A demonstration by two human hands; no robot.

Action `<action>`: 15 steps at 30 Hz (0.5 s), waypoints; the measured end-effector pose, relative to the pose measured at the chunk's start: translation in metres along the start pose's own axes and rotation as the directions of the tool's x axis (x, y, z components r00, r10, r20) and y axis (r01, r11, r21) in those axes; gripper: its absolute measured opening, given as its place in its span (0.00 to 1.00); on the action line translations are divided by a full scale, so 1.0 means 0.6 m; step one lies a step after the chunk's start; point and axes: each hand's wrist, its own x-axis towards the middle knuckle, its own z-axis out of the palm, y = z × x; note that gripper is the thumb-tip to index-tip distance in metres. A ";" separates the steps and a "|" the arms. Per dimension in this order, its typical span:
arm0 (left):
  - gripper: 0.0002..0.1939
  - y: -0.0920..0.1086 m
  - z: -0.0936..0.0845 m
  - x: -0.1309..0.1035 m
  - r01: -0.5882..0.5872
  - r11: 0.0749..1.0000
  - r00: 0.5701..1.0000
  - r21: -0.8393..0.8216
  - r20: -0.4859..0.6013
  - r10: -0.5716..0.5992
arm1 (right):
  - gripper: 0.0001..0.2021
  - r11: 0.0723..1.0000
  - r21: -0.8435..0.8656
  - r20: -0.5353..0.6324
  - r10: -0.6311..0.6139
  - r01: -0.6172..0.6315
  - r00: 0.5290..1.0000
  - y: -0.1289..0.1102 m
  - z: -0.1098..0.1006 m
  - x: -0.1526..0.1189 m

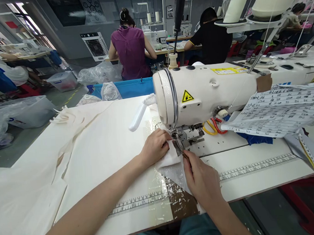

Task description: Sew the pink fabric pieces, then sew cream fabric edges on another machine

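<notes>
A white sewing machine (pixel 203 92) stands on the table in front of me. My left hand (pixel 156 146) is beside its needle area, with curled fingers holding white fabric (pixel 169 159) close to the presser foot (pixel 174 133). Just to the right, my right hand (pixel 201 175) is closed around a small dark metal tool, apparently thread snips (pixel 178 149). Their tips point up and left toward the presser foot, over the fabric's edge. The fingertips of my left hand are partly hidden at the machine.
White fabric pieces (pixel 24 187) cover the table's left side. Red-and-yellow-handled scissors (pixel 214 126) lie behind the needle plate. Handwritten sheets (pixel 274 109) and a tape measure (pixel 308 153) are at right. Printed rulers (pixel 137 203) run along the front. A blue bin (pixel 136 88) stands beyond; people sit at other machines.
</notes>
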 end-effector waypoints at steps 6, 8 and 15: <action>0.12 0.009 -0.008 0.006 -0.163 0.977 0.977 0.137 0.164 0.140 | 0.18 0.996 -0.083 -0.011 -0.023 0.022 1.000 -0.006 0.000 0.002; 0.12 0.011 -0.016 0.008 -0.152 0.982 0.966 0.109 0.228 0.124 | 0.18 0.997 -0.074 -0.012 -0.026 0.025 1.000 -0.008 -0.008 -0.009; 0.19 0.029 -0.039 -0.001 -0.119 0.993 0.939 -0.007 0.324 0.115 | 0.15 0.912 0.336 0.188 0.180 -0.235 0.966 -0.005 -0.066 -0.128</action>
